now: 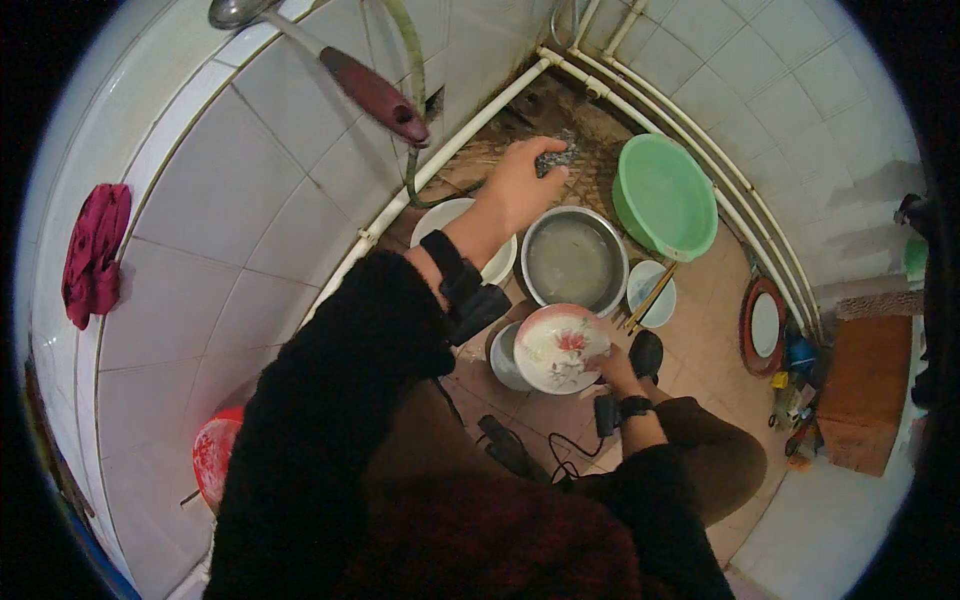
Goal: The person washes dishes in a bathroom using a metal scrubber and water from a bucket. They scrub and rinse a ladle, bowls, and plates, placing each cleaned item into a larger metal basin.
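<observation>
My left hand (525, 180) is stretched past a steel basin (574, 259) of cloudy water, with a grey metal scouring pad (556, 159) between its fingers. Nearer my body, my right hand (616, 369) grips the rim of a white bowl (561, 346) with a red floral pattern, tilted so its wet inside shows. Under its left side stands another pale round vessel (510, 358). Partly behind my left forearm lies a large white dish (442, 217). Chopsticks (649, 298) rest across a small white bowl (663, 306) to the right of the basin.
A green plastic basin (666, 196) stands near wall pipes (675, 142). A ladle (367, 94) juts over the ledge at upper left, a red cloth (97, 255) hangs there, and a red bucket (216, 457) is below. Bottles and a brown board (862, 394) stand at right. Black cables cross the tiled floor.
</observation>
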A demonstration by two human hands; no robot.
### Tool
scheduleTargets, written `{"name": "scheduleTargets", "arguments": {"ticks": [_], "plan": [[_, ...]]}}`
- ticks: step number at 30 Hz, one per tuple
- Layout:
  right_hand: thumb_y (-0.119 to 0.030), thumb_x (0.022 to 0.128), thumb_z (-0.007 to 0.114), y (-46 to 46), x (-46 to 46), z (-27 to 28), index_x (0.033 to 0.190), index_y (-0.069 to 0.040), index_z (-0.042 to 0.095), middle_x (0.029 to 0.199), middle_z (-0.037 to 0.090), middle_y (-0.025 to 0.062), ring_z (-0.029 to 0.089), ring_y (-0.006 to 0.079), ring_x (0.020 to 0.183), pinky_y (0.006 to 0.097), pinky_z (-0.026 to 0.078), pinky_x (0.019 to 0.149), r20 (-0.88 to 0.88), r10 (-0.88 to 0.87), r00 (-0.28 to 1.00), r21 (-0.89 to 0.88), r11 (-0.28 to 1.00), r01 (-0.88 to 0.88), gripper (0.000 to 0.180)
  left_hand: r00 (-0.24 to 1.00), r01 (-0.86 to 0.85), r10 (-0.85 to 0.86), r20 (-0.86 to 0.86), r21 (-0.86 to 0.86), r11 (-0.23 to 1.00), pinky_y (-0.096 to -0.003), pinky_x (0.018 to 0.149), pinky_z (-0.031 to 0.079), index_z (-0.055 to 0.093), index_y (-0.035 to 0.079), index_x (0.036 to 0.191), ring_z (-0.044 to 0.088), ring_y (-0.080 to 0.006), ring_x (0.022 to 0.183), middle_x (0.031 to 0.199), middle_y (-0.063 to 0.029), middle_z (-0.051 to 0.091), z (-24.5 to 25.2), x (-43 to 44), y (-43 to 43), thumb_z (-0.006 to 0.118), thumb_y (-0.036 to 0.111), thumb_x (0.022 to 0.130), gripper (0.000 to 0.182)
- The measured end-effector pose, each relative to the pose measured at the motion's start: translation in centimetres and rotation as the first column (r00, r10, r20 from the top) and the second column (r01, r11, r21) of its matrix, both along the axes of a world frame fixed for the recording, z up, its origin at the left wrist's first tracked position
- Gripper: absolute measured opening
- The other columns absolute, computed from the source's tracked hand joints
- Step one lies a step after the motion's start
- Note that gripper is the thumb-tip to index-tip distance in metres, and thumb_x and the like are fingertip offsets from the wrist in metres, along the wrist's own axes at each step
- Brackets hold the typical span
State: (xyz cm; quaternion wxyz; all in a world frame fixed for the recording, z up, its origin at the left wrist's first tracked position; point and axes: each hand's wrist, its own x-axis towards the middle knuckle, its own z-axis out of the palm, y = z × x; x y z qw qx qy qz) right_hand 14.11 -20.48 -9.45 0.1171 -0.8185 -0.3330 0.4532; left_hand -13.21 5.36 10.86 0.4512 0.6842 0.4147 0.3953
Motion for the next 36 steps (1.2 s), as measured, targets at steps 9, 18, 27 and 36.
{"name": "scheduleTargets", "arguments": {"ticks": [9,18,27,36], "plan": [[-0.014,0.089,0.053,8.5,-0.7,11.6,0.115,0.004,0.047,0.082,0.065,0.0281,0.065,0.0429,0.071,0.0489,0.052,0.057,0.62,0.082,0.78,0.317,0.883,-0.345,0.032,0.999,-0.035,0.038,-0.037,0.077,0.996,-0.0398,0.096,0.044,0.06,0.008,0.118,0.055,-0.0353,0.109,0.117,-0.0197,0.057,0.3,-0.2,-0.8,0.064,0.022,0.086,0.035],[-0.012,0.09,0.047,8.4,-1.6,11.3,0.112,0.002,0.05,0.081,0.065,0.0225,0.066,0.0355,0.067,0.0433,0.052,0.053,0.366,-0.01,0.931,0.306,0.946,-0.11,0.026,0.994,-0.112,0.113,-0.002,0.133,0.985,-0.0365,0.091,0.044,0.061,0.008,0.119,0.057,-0.0299,0.106,0.113,-0.0173,0.06,0.6,-1.2,1.0,0.064,0.021,0.087,0.035],[-0.007,0.083,0.054,12.9,-10.2,4.6,0.11,0.005,0.052,0.075,0.063,0.0183,0.061,0.023,0.052,0.0325,0.049,0.041,-0.402,-0.155,0.903,0.3,0.909,0.29,0.029,0.992,-0.105,0.104,0.065,0.007,0.994,-0.0401,0.096,0.042,0.06,0.008,0.117,0.053,-0.0359,0.111,0.114,-0.0196,0.058,0.5,-2.1,2.6,0.065,0.02,0.084,0.035],[-0.022,0.083,0.066,17.8,-16.9,-0.1,0.11,0.011,0.05,0.104,0.062,0.0333,0.062,0.045,0.099,0.0467,0.05,0.083,0.138,0.015,0.99,0.405,0.912,-0.07,0.046,0.989,-0.151,0.151,0.008,0.066,0.986,-0.0327,0.096,0.041,0.06,0.007,0.12,0.056,-0.0242,0.11,0.117,-0.0135,0.062,0.1,-2.9,2.8,0.064,0.019,0.088,0.035]]}}
